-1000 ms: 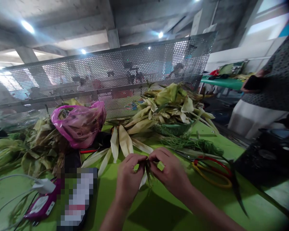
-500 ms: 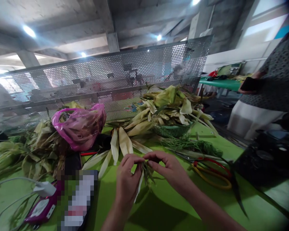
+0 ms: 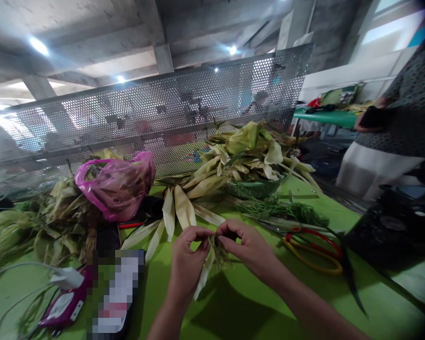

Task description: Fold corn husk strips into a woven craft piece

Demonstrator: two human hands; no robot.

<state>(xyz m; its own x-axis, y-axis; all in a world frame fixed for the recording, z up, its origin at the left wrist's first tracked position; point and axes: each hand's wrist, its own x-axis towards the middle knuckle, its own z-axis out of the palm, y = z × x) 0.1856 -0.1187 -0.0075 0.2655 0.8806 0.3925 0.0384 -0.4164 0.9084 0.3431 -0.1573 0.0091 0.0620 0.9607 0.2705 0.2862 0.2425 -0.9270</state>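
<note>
My left hand (image 3: pixel 188 262) and my right hand (image 3: pixel 250 250) meet above the green table (image 3: pixel 241 307), fingers pinched together on a small bundle of pale husk strips (image 3: pixel 212 257) that hangs down between them. Both hands are closed on it. Just beyond lie loose pale corn husks (image 3: pixel 179 208) fanned out on the table.
A pink plastic bag (image 3: pixel 116 182) sits on a husk heap (image 3: pixel 49 222) at the left. A green basket piled with husks (image 3: pixel 253 160) stands behind. Red and yellow scissors (image 3: pixel 313 250) lie at the right. A perforated metal screen (image 3: pixel 156 108) backs the table. Another person (image 3: pixel 393 123) stands at the right.
My hands stay together on the husk bundle, shifting only slightly; the strips now hang a little lower and more to the left.
</note>
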